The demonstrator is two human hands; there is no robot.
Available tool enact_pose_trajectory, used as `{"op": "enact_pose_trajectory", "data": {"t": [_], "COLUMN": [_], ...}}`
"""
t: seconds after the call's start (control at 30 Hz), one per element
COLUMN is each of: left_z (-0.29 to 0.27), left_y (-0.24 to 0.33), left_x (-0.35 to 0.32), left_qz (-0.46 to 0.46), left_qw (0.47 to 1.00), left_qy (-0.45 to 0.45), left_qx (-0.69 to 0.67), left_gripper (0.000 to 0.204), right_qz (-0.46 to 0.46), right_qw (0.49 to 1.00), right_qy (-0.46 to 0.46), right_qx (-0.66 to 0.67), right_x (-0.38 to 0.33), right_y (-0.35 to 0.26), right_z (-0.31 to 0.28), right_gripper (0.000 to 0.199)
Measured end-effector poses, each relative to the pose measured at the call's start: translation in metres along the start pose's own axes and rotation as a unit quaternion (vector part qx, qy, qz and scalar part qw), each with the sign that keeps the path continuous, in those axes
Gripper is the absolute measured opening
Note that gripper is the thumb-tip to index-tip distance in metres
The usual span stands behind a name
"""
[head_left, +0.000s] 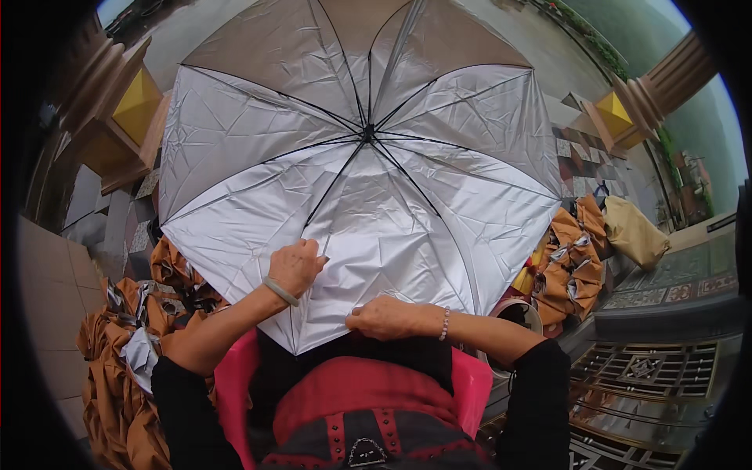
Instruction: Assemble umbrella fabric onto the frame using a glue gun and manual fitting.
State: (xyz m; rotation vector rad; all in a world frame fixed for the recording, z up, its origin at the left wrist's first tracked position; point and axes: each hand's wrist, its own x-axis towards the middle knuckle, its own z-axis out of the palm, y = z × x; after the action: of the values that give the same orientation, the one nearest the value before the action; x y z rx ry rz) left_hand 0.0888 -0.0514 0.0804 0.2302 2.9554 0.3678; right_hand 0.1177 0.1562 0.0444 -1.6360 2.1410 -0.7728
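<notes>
An opened umbrella [392, 251] with a silver lining spreads out before me, its inside facing me. Thin black ribs [335, 186] fan out from a dark hub [368, 133] near its middle. My left hand [296, 270], with a pale bangle on the wrist, is closed at the lower end of one rib, over the silver cloth. Lower and to the right, my right hand [384, 317], wearing a beaded bracelet, pinches the cloth near the umbrella's near edge. Whether anything small is between those fingertips is hidden.
Crumpled orange-brown and silver cloth bundles lie in a heap [117, 376] at left and another [570, 270] at right. Beside the right heap sits a tan bag [634, 233]. A pink chair [472, 388] is under me. Metal grilles [642, 372] lie at right; pillars [125, 117] stand farther off.
</notes>
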Motion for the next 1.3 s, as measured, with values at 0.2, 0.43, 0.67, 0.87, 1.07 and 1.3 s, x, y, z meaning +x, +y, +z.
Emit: {"op": "enact_pose_trajectory", "data": {"t": [0.2, 0.43, 0.67, 0.87, 1.07, 1.3], "left_z": [-0.049, -0.054, -0.155, -0.164, -0.021, 0.023], "left_y": [0.011, -0.032, -0.163, -0.107, 0.064, 0.093], "left_x": [-0.026, -0.051, -0.051, -0.046, -0.029, 0.0], "left_qz": [0.261, 0.263, -0.086, -0.018, 0.249, 0.369], "left_qw": [0.884, 0.956, 0.852, 0.886, 0.953, 0.898], "left_qy": [-0.227, -0.072, 0.16, 0.248, -0.054, -0.153], "left_qx": [-0.313, 0.108, 0.49, 0.392, -0.161, -0.185], "left_gripper": [0.047, 0.023, 0.013, 0.02, 0.029, 0.033], "right_qz": [0.137, 0.172, 0.505, 0.443, 0.157, 0.128], "right_qw": [0.97, 0.962, 0.713, 0.867, 0.969, 0.955], "right_qy": [0.086, -0.015, 0.198, 0.209, 0.124, 0.267], "right_qx": [0.184, 0.211, -0.443, -0.09, 0.146, 0.016], "right_x": [0.022, -0.001, -0.151, -0.219, -0.167, -0.111], "right_y": [-0.019, -0.009, 0.056, 0.09, 0.013, 0.0], "right_z": [-0.043, -0.109, -0.236, -0.17, -0.062, -0.048], "right_gripper": [0.015, 0.036, 0.037, 0.026, 0.026, 0.018]}}
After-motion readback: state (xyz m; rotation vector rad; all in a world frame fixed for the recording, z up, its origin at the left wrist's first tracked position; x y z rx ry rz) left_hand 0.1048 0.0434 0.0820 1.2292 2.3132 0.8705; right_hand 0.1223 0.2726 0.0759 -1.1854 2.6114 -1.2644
